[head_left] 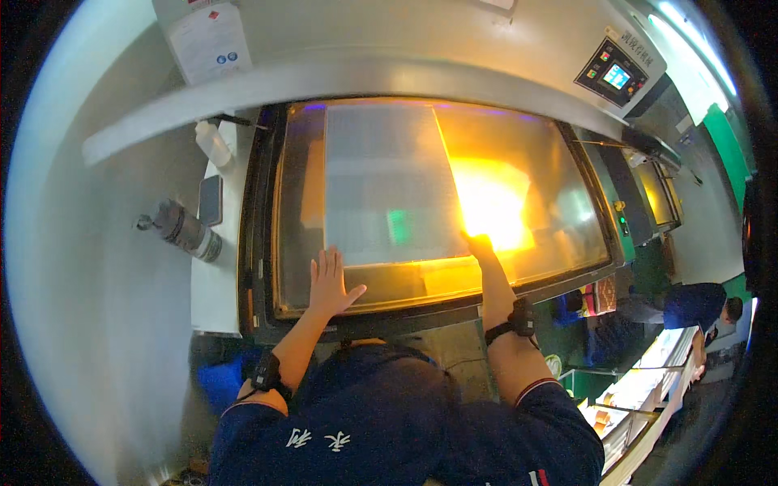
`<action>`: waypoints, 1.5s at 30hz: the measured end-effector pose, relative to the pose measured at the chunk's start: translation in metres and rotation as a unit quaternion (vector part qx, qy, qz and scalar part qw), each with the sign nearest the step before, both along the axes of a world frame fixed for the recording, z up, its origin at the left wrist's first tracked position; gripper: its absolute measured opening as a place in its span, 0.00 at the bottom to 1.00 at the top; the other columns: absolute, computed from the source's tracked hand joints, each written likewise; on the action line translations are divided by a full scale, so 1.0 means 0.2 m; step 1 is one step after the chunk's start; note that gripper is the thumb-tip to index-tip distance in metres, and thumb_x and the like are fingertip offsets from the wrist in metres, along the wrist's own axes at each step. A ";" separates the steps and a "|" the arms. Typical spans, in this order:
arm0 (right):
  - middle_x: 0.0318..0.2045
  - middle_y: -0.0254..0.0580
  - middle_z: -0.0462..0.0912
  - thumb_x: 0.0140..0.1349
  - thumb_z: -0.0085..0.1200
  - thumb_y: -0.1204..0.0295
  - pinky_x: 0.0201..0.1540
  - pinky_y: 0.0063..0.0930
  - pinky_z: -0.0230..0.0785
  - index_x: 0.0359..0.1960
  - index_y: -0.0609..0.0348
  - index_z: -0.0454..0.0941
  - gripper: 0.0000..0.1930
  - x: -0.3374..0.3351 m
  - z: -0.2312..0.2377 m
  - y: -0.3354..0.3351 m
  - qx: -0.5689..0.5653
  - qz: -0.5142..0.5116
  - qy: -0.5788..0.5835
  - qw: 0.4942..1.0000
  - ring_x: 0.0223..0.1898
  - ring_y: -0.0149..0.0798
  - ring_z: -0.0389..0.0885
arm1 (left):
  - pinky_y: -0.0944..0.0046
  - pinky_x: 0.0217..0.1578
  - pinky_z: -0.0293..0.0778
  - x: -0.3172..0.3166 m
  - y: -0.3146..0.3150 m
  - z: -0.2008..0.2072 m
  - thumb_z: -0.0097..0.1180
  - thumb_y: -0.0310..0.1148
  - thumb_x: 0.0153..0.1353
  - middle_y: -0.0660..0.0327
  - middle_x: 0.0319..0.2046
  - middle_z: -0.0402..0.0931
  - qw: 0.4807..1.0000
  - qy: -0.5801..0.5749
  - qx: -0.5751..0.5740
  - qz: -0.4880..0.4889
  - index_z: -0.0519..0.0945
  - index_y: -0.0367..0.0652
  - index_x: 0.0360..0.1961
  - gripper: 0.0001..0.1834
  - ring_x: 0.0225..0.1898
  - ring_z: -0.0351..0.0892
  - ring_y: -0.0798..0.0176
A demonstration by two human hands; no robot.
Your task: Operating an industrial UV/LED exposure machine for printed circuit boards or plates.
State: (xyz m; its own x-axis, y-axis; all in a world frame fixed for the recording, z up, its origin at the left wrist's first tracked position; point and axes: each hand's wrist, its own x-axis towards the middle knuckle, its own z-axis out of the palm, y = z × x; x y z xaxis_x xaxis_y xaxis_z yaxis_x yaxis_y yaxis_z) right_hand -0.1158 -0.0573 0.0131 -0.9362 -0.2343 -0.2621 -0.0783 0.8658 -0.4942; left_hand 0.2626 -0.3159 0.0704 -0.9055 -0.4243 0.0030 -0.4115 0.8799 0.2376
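A large grey translucent sheet (381,186) lies flat on the glass bed (559,243) of a lit machine. At the sheet's near left corner rests my left hand (328,283), open, with fingers spread and thumb out to the right. My right hand (480,245) is at the near right corner, its fingers bunched together on the sheet's edge. Bright yellow light beside that hand blurs its fingertips. Each forearm wears a black strapped device, one on the left (266,373) and one on the right (519,321).
The machine's raised lid (348,81) spans the far side, with a control panel (612,74) at right. On the left ledge are a white bottle (212,144), a phone (211,201) and a dark bottle (186,229). Another person (693,312) works by a lit table at right.
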 end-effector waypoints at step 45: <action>0.34 0.43 0.83 0.66 0.55 0.63 0.29 0.29 0.76 0.49 0.66 0.74 0.19 3.86 0.20 0.99 -0.595 -0.698 0.262 0.299 0.27 0.37 0.82 | 0.64 0.44 0.74 0.20 1.72 -0.57 0.58 0.44 0.61 0.59 0.36 0.79 0.546 -0.411 0.088 -0.724 0.78 0.37 0.47 0.21 0.39 0.77 0.65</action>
